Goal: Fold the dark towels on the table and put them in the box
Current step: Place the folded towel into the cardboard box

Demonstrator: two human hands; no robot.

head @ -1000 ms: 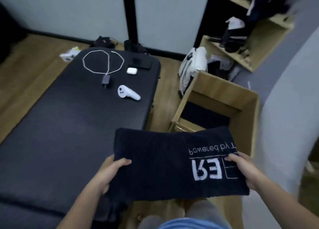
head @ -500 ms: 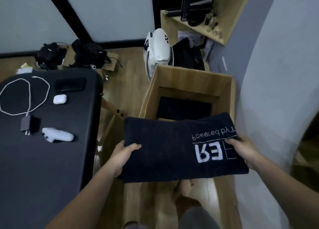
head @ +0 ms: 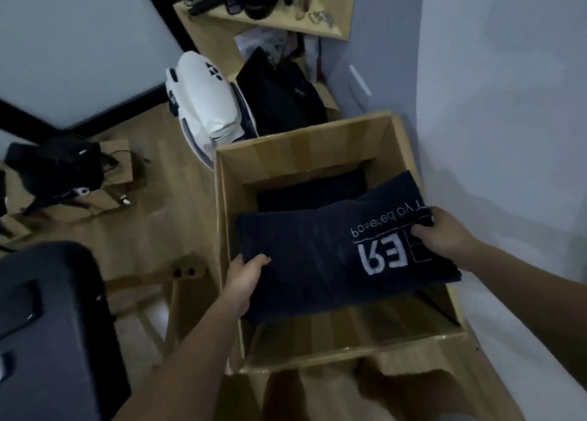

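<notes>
A folded dark navy towel (head: 311,255) with white lettering hangs flat over the open cardboard box (head: 286,154). My left hand (head: 244,277) grips its left edge, thumb on top. My right hand (head: 444,233) grips its right edge beside the lettering. Deep inside the box, under the held towel, lies another folded dark towel (head: 311,192), partly hidden. The black table (head: 47,325) shows only its corner at the lower left.
The box stands on the wooden floor against a grey wall (head: 508,135) on the right. A white bag (head: 206,103) and dark clothing (head: 279,103) lie behind it below a wooden shelf (head: 273,20). A black bundle on cardboard (head: 54,166) sits at the left.
I have turned right from the table toward the box. Both hands carried the folded towel forward, and it now sits above the box opening; the table slid out to the lower left.
</notes>
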